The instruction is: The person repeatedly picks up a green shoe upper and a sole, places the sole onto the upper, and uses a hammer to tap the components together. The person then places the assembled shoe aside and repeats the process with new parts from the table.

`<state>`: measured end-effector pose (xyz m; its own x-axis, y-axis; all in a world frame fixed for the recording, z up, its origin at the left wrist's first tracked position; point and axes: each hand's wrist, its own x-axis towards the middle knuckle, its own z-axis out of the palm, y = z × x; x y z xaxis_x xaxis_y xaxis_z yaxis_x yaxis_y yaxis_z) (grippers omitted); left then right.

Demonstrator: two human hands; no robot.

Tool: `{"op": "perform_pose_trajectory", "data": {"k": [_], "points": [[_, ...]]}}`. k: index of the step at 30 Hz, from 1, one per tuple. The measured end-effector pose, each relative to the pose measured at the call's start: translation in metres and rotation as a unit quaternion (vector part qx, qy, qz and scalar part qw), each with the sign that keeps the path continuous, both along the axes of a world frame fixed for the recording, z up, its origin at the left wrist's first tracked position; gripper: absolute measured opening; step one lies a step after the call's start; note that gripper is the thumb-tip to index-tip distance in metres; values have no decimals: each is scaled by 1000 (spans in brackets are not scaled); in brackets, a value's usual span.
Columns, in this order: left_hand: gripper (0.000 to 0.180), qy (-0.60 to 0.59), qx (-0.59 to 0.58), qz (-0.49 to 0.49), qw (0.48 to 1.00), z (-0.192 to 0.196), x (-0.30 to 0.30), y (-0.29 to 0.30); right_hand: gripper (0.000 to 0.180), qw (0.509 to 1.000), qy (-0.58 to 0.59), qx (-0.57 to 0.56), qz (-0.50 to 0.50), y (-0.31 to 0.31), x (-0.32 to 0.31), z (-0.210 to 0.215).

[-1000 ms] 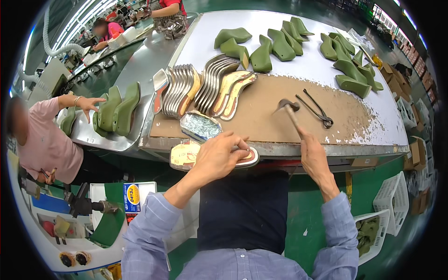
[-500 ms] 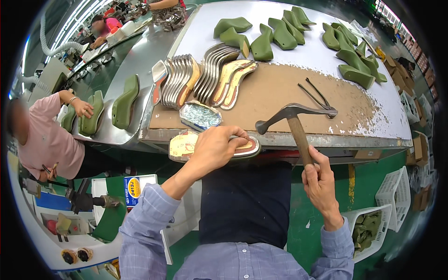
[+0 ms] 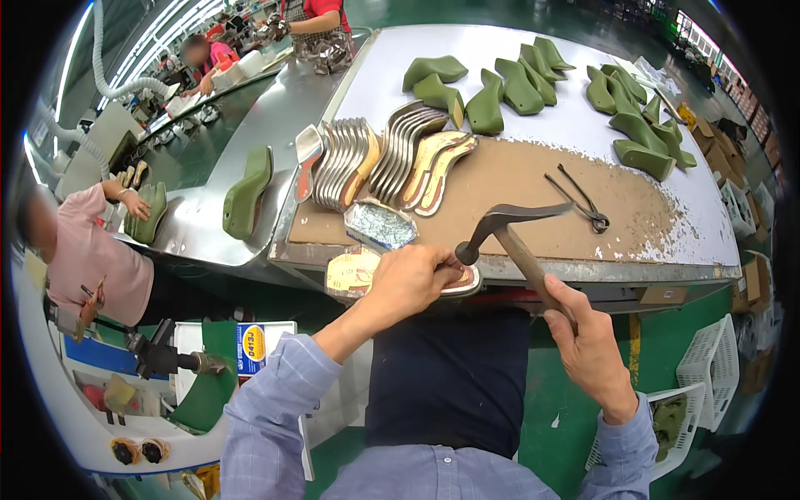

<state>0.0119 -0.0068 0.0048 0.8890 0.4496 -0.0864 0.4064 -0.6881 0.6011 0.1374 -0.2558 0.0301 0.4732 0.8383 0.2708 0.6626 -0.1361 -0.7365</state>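
My right hand (image 3: 587,346) grips the wooden handle of a cobbler's hammer (image 3: 525,250). Its round striking face hangs right beside the fingertips of my left hand (image 3: 412,279), and its long curved peen points right. The left fingers are pinched together over an insole (image 3: 353,272), cream and brown, at the table's front edge. Anything small between those fingertips is hidden. The insole seems to lie on a shoe last, mostly covered by my hand. Just beyond stands an open box of small metallic nails (image 3: 382,225).
Rows of insoles (image 3: 346,162) stand behind the nail box. Black pincers (image 3: 583,200) lie on the brown board. Green shoe lasts (image 3: 518,87) are spread over the white table. A co-worker (image 3: 100,242) at left touches more lasts. White crates (image 3: 708,358) stand at lower right.
The hammer has swung left, bringing its face closer to my left fingertips. The whole view has shifted slightly. At left, the co-worker's hand and the lasts under it have moved further left.
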Motion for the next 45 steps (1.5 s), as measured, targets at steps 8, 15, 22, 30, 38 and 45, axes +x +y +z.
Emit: {"op": "perform_pose_trajectory", "data": {"k": [8, 15, 22, 30, 38, 45], "points": [[55, -46, 206, -161, 964, -4, -33, 29, 49, 984, 159, 61, -54, -31, 4, -24], [54, -12, 230, -159, 960, -8, -28, 20, 50, 995, 55, 68, -40, -33, 1, -30], [50, -30, 231, -145, 962, -11, -32, 19, 47, 977, -74, 186, -78, -35, 10, 18], [51, 2, 232, -156, 960, -8, -27, 21, 46, 1000, 14, -13, -2, -4, 1, 3], [49, 5, 213, -140, 967, -9, -30, 18, 59, 917, 32, 382, -115, -17, 2, 47], [50, 1, 215, -137, 967, -4, -28, 14, 45, 971, -181, 111, -109, 0, 24, -14]]}}
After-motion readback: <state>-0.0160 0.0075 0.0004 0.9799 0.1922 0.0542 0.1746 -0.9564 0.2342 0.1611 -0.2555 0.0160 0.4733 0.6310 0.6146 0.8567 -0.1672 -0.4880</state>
